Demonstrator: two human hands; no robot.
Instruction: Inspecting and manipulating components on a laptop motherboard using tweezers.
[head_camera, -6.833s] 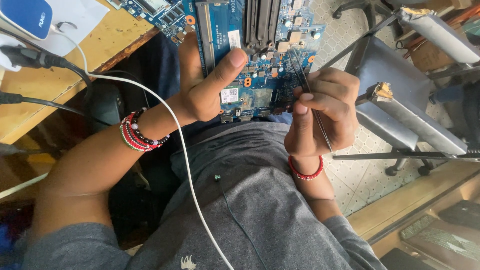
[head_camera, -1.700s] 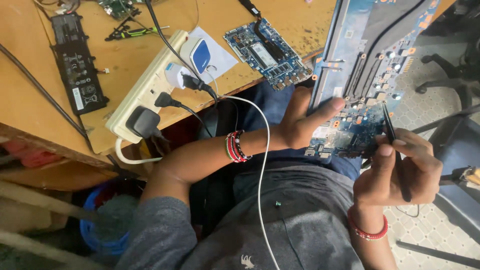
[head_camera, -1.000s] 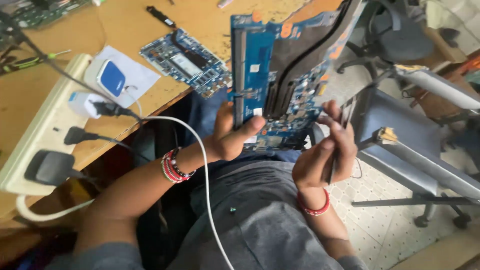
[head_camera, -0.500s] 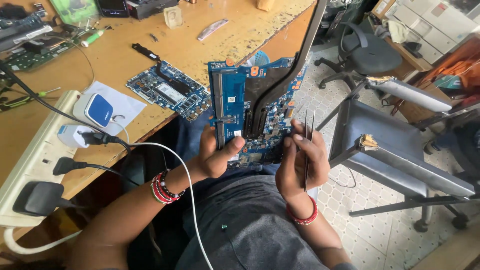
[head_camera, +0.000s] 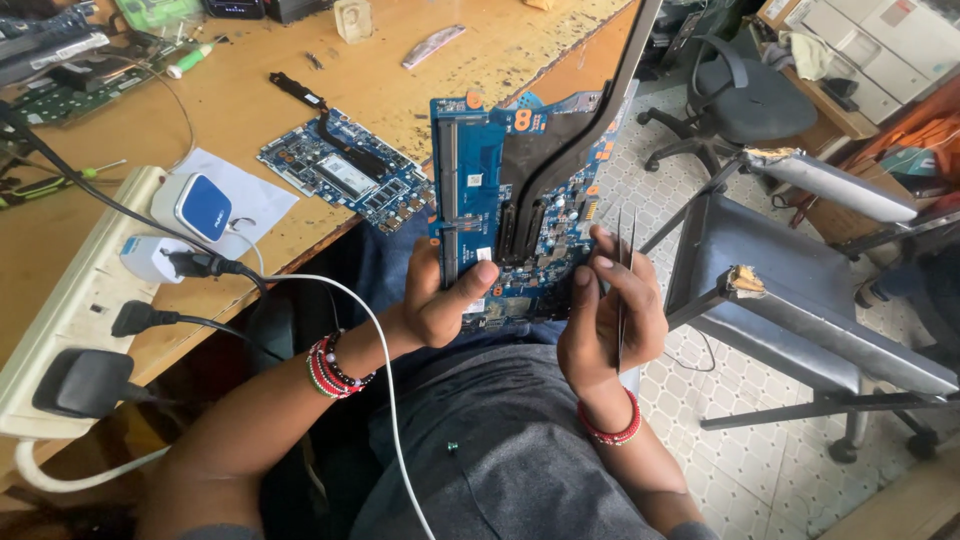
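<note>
Board: a blue circuit board (head_camera: 480, 190) stands upright over the person's lap, just off the table (head_camera: 250, 90) edge, with a black heat pipe (head_camera: 560, 160) running across it.
Left hand: the left hand (head_camera: 440, 300) grips the board's lower edge, thumb pressed on the front face, the other fingers hidden behind.
Right hand: the right hand (head_camera: 605, 310) holds the board's lower right side, fingers curled and pressed together around thin tweezers (head_camera: 622, 290).
Tweezers: points upward, tips just beside the board's right edge; whether they touch it cannot be told.
Wrists: red beaded bands on both.
Second board: a smaller blue board (head_camera: 345, 170) lies flat on the table, near the held one.
Power strip: a white strip (head_camera: 70, 310) sits at the table's left edge with black plugs in it.
Cable: a white cable (head_camera: 380, 380) crosses the left forearm.
Chair: a grey metal chair (head_camera: 800, 290) stands to the right on the tiled floor.
</note>
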